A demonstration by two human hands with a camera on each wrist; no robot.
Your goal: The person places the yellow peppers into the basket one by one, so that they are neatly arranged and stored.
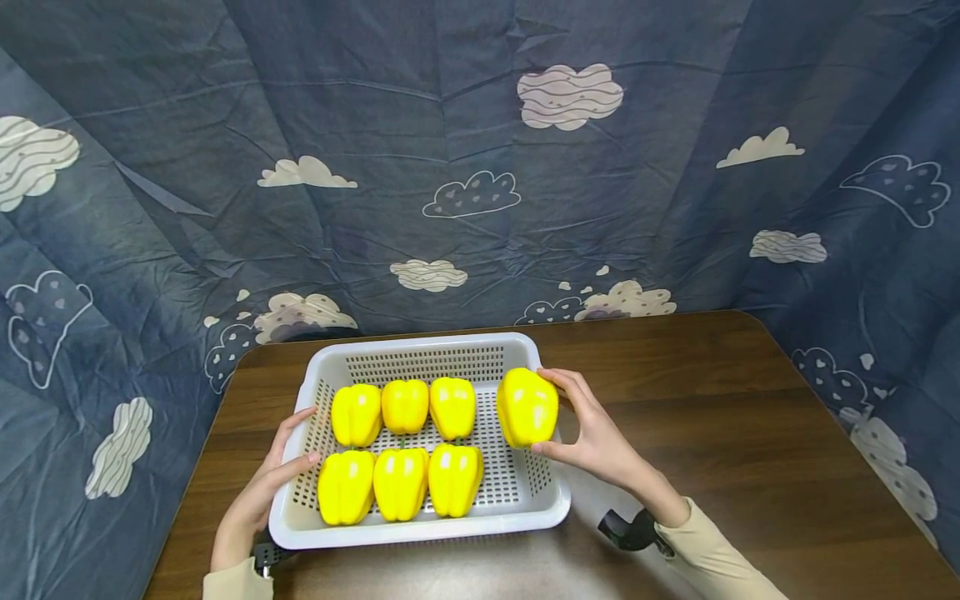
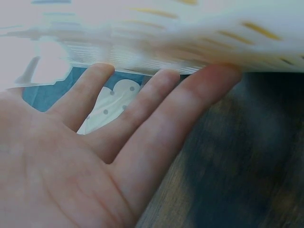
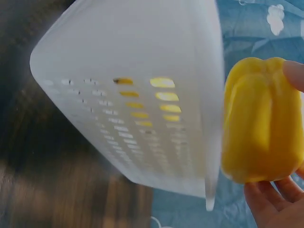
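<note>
Above the right end of a white plastic basket (image 1: 420, 533), my right hand (image 1: 600, 442) grips a yellow bell pepper (image 1: 527, 408) between thumb and fingers. In the right wrist view that pepper (image 3: 263, 123) stands out past the basket rim (image 3: 213, 118), with fingertips (image 3: 266, 197) on its end. My left hand (image 1: 262, 483) holds the basket's left rim, thumb and a finger reaching over it. The left wrist view shows other fingers (image 2: 166, 109) of it against the outer wall. Inside the basket, several yellow bell peppers (image 1: 401, 483) lie in two rows toward the left.
The basket stands on a brown wooden table (image 1: 697, 392). A dark blue cloth with cloud prints (image 1: 465, 100) hangs behind and around it. A black strap device (image 1: 630, 529) sits on the right wrist.
</note>
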